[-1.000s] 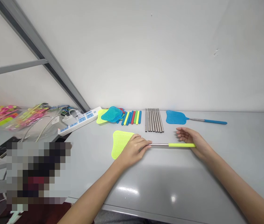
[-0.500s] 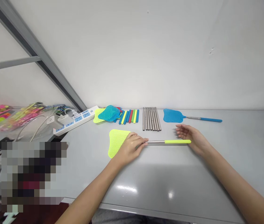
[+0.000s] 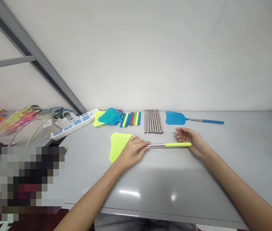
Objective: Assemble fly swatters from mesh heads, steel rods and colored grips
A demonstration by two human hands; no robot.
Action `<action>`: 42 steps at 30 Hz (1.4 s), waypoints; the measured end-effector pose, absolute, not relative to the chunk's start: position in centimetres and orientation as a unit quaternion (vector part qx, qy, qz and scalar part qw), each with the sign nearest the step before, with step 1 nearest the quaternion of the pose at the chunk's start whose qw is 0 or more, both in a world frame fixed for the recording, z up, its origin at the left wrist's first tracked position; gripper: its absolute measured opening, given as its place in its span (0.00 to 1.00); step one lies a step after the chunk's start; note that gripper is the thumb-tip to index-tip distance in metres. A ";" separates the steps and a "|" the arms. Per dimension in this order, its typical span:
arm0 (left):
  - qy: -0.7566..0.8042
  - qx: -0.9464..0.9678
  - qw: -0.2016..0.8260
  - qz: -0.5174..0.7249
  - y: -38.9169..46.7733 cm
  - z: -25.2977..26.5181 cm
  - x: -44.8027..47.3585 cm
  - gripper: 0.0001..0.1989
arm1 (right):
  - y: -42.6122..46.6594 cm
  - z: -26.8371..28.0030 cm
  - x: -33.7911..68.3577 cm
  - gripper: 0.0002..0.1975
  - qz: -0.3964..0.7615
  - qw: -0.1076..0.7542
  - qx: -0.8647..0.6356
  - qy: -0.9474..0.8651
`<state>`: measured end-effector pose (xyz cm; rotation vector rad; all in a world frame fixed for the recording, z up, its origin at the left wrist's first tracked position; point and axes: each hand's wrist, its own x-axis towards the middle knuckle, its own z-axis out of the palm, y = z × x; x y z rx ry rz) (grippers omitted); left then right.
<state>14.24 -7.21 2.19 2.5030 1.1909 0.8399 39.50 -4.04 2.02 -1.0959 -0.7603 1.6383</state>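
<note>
My left hand (image 3: 136, 148) grips a yellow fly swatter (image 3: 119, 147) by the neck and metal rod, its fingers covering the joint. The swatter's mesh head lies to the left of the hand, and its yellow handle (image 3: 178, 144) points right. At the handle's tip is my right hand (image 3: 190, 141), palm turned inward, fingers apart and loosely curved, not closed round the handle. Behind my right hand lies a blue fly swatter (image 3: 176, 118) with a metal rod and blue handle.
Along the wall lie several metal rods (image 3: 153, 122), several coloured handles (image 3: 131, 119) and a pile of swatter heads (image 3: 110, 116). A white power strip (image 3: 78, 123) with plugs stands left, beside plastic bags (image 3: 22, 120) of colourful parts. A grey metal frame (image 3: 39, 61) rises at the left.
The whole view has shifted slightly, so everything appears a little further left. My right hand sits slightly closer in along the yellow handle's tip; my left hand keeps its grip.
</note>
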 end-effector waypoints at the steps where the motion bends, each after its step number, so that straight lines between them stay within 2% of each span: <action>1: 0.409 0.857 0.121 0.289 -7.2 2.2 14.2 0.11 | -3.9 2.1 39.8 0.07 0.664 0.500 -0.457 -0.316; 5: 0.412 0.855 0.118 0.293 -7.1 2.2 14.2 0.11 | -3.5 2.2 41.0 0.08 0.622 0.507 -0.491 -0.339; 11: 0.416 0.852 0.111 0.299 -7.1 2.2 14.1 0.10 | -3.5 2.3 41.5 0.11 0.586 0.438 -0.569 -0.376; 17: 0.415 0.850 0.106 0.307 -6.8 2.0 14.0 0.10 | -3.6 2.6 41.5 0.09 0.565 0.509 -0.537 -0.365; 23: 0.404 0.857 0.121 0.297 -7.1 2.0 14.4 0.10 | -3.8 3.1 41.2 0.06 0.598 0.615 -0.415 -0.303; 32: 0.403 0.859 0.129 0.289 -7.4 2.1 14.5 0.10 | -4.1 1.5 39.3 0.06 0.695 0.578 -0.351 -0.243; 42: 0.405 0.855 0.125 0.298 -7.2 2.2 14.4 0.10 | -3.7 2.3 41.1 0.05 0.669 0.616 -0.354 -0.218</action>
